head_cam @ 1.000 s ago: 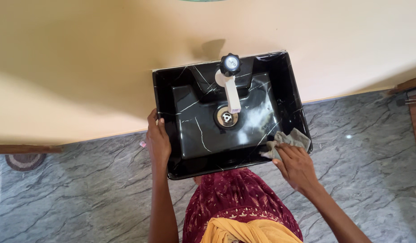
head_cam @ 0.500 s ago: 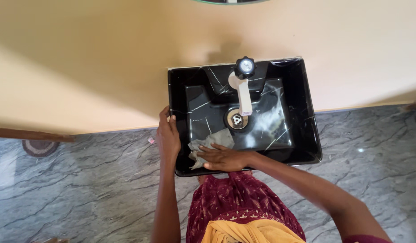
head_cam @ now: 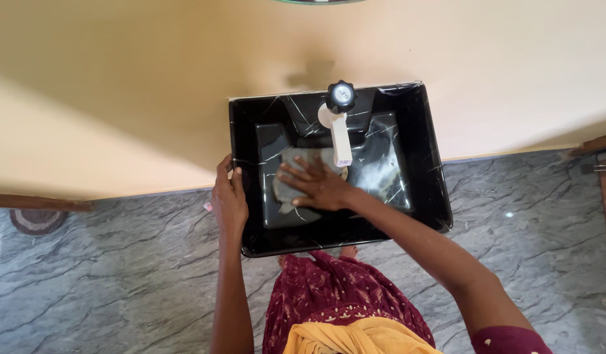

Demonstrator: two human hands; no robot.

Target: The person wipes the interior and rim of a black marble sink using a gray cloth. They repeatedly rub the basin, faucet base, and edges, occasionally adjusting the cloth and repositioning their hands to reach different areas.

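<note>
Right hand [head_cam: 319, 185] has slid with the cloth [head_cam: 291, 178] from the sink's [head_cam: 434, 164] near-left corner up into the basin floor, fingers spread flat, pressing the cloth down, not gripping. Cloth sits under and left of the palm, just short of the tap [head_cam: 340, 128]; drain hidden beneath. Left hand [head_cam: 228, 200] clamps the left rim, fingers curled over. Smears right of the hand, so wiping looks partway.

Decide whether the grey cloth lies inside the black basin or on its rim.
Inside. The grey cloth lies in the bowl of the black basin, pressed flat under the right hand, beside the tap.
</note>
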